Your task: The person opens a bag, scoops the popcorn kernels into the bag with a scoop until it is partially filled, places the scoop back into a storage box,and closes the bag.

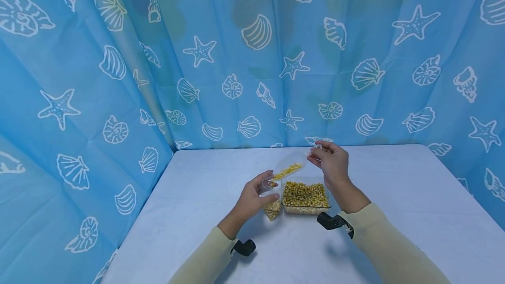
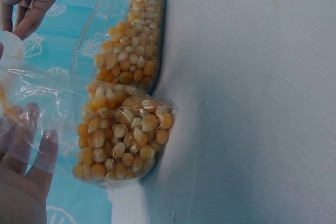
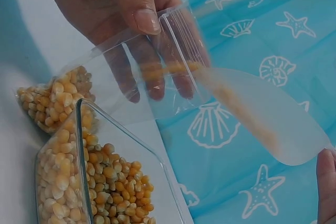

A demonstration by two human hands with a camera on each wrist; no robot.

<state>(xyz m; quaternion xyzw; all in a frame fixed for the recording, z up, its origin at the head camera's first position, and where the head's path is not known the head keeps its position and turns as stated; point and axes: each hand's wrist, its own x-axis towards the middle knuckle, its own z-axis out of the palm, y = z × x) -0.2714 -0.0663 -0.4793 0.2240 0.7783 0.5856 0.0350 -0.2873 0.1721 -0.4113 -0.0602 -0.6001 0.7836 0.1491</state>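
Observation:
My left hand (image 1: 250,196) holds a clear zip bag (image 2: 58,90) near its mouth, thumb on one side and fingers on the other in the right wrist view. Corn kernels (image 2: 121,140) fill the bag's bottom, which hangs close beside the glass container. A translucent white scoop (image 3: 270,111) is pinched at its handle end by my right hand (image 1: 333,163). The scoop tilts down toward the bag, its lower end at the bag's mouth, and a line of kernels (image 1: 288,171) runs along it. Further kernels show inside the bag's upper part.
A rectangular glass container (image 3: 79,145) of corn kernels (image 1: 304,193) stands on the white table (image 1: 197,214), right of the bag. Behind the table hangs a blue curtain (image 1: 221,113) with white shells and starfish. Black wrist devices (image 1: 245,248) sit at both sleeves.

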